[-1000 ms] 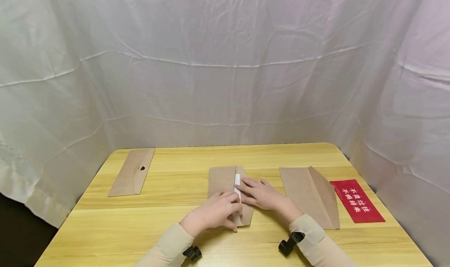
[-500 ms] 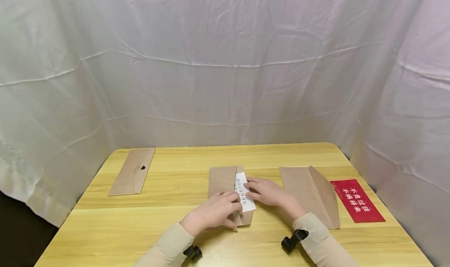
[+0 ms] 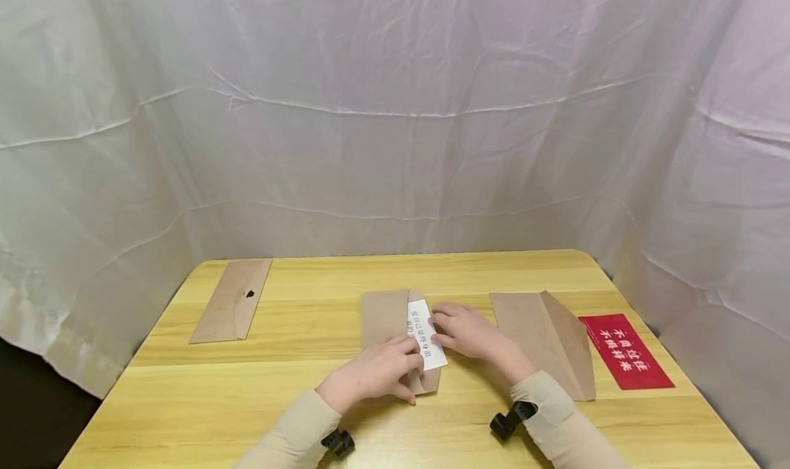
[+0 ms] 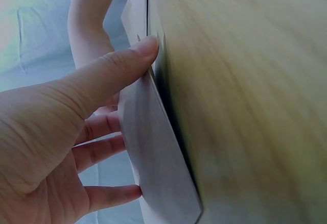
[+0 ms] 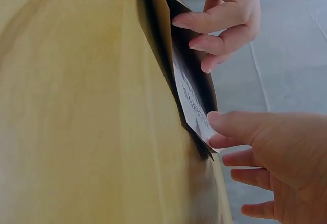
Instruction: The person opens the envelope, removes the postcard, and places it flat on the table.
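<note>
A brown paper envelope [image 3: 384,315] lies at mid table with its flap spread to the right. From its mouth a white card [image 3: 427,339] with dark Chinese characters sticks out over the flap. My left hand [image 3: 373,371] holds the envelope at its near end, thumb on the edge and fingers spread over its face [image 4: 145,147]. In the right wrist view some left fingers reach the raised lip of the mouth. My right hand [image 3: 467,332] pinches the card's outer edge between thumb and index finger, the other fingers extended. The card's inner part is hidden inside the envelope.
A second brown envelope [image 3: 524,325], flap unfolded, lies to the right. Beyond it is a red card [image 3: 626,352] with white characters. At the far left rests a closed brown envelope [image 3: 228,301] with a dark mark. White curtains [image 3: 395,147] surround the wooden table [image 3: 296,387].
The white card has come further out to the right, from a narrow strip to a wide printed part, with my right hand. The envelope has slid slightly left; my left hand stays nearly in place.
</note>
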`<move>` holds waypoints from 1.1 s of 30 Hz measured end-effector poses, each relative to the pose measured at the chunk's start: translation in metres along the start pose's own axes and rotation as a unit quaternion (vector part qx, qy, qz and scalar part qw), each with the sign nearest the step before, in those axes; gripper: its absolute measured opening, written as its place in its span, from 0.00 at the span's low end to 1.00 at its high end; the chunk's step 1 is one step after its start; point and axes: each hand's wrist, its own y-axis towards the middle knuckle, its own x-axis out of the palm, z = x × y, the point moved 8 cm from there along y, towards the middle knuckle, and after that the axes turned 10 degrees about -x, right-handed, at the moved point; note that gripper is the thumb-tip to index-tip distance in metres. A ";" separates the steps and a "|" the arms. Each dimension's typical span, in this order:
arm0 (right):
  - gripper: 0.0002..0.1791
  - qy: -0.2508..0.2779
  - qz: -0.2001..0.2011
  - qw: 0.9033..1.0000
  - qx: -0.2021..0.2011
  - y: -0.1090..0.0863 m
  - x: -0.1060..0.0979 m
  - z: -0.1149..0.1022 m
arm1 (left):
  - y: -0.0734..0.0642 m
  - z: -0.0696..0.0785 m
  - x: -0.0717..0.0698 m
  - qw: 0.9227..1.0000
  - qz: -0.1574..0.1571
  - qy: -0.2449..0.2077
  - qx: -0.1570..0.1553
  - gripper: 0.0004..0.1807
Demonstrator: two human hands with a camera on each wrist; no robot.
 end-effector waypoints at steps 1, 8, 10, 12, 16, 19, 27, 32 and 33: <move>0.20 -0.005 0.001 1.000 -0.002 0.002 0.000 0.000 | 0.000 0.000 0.000 1.000 -0.001 -0.004 0.000 0.23; 0.27 0.006 0.010 1.000 0.017 0.018 -0.001 -0.001 | -0.002 -0.001 0.000 1.000 0.003 -0.015 0.005 0.23; 0.29 0.005 0.008 1.000 0.023 0.023 0.000 -0.001 | -0.003 -0.001 0.000 1.000 0.005 -0.017 0.007 0.23; 0.31 0.004 0.005 1.000 0.030 0.028 0.002 -0.001 | -0.003 -0.001 0.000 1.000 0.011 -0.017 0.012 0.23; 0.34 0.004 -0.002 0.999 0.046 0.036 0.007 0.001 | -0.002 0.000 0.000 1.000 0.015 -0.011 0.017 0.22; 0.36 0.012 0.002 0.999 0.046 0.042 0.009 0.000 | -0.002 0.000 0.001 1.000 0.012 -0.007 0.016 0.22; 0.35 0.006 0.009 0.999 0.035 0.043 0.010 -0.003 | -0.001 0.001 0.000 1.000 0.011 -0.015 0.018 0.22; 0.36 0.002 0.013 0.999 0.036 0.041 0.011 -0.002 | 0.000 0.001 0.000 1.000 0.007 -0.019 0.014 0.22; 0.37 0.001 0.011 0.999 0.035 0.041 0.012 -0.002 | 0.000 0.000 0.000 1.000 0.005 -0.020 0.013 0.22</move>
